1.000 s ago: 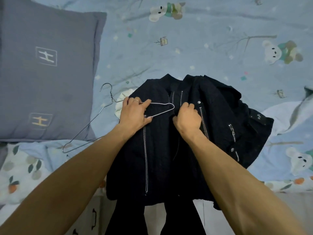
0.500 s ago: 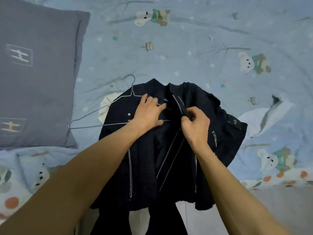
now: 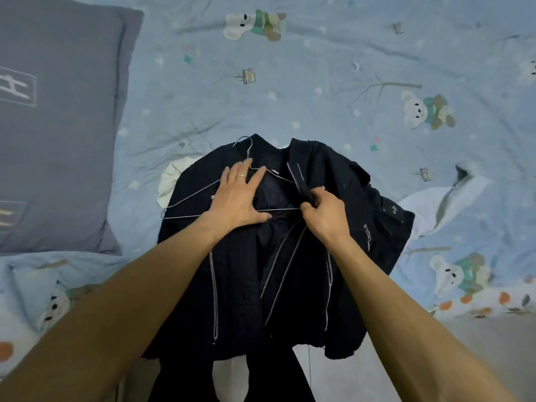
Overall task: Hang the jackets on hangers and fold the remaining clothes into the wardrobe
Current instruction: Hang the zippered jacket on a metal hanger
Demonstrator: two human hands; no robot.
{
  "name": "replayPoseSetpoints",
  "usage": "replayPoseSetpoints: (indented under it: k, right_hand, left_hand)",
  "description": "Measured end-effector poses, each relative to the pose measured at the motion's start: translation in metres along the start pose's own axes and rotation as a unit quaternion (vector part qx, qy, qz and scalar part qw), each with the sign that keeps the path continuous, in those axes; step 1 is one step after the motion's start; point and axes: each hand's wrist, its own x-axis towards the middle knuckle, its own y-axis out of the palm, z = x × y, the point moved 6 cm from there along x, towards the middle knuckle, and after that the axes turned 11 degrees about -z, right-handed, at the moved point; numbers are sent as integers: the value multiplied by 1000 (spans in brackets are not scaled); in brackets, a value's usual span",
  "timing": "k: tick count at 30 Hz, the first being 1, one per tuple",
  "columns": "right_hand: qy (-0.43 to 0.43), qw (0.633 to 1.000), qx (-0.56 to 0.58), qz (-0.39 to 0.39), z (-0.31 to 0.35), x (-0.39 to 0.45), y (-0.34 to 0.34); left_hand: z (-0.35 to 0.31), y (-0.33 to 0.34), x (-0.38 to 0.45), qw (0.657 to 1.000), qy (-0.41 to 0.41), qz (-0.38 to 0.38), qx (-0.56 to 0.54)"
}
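Note:
A black zip jacket (image 3: 240, 280) lies front-up on the bed, collar away from me, hem hanging over the near edge. A thin wire hanger (image 3: 190, 198) lies on its upper left part; the hook sits at the collar and the right end goes under the opened front panel. My left hand (image 3: 239, 198) rests flat on the hanger with fingers spread straight. My right hand (image 3: 323, 211) pinches the jacket's right front edge beside the zipper and lifts it.
A grey pillow (image 3: 58, 126) lies at the left on the blue bear-print bedsheet (image 3: 319, 82). A white cloth (image 3: 171, 181) pokes out from under the jacket's left shoulder. A crumpled patterned sheet (image 3: 29, 300) lies at the near left; floor shows below the bed edge.
The hanger has moved right from beside the jacket onto it, its right end now under the front. My left hand went from gripping it to pressing flat. My right hand lifted the front edge.

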Motion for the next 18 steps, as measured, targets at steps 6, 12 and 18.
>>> replayPoseSetpoints:
  k: [6,12,18]
  right_hand:
    - [-16,1000,11,19,12,-2,22]
    - [-16,999,25,-29,14,2,14]
    - [-21,995,-92,44,3,8,16]
  left_hand:
    - [38,2,-9,990,-130,29,-36]
    - [-31,1,25,991,-39,-51,-116]
    - [-3,12,16,993,-112,-21,-27]
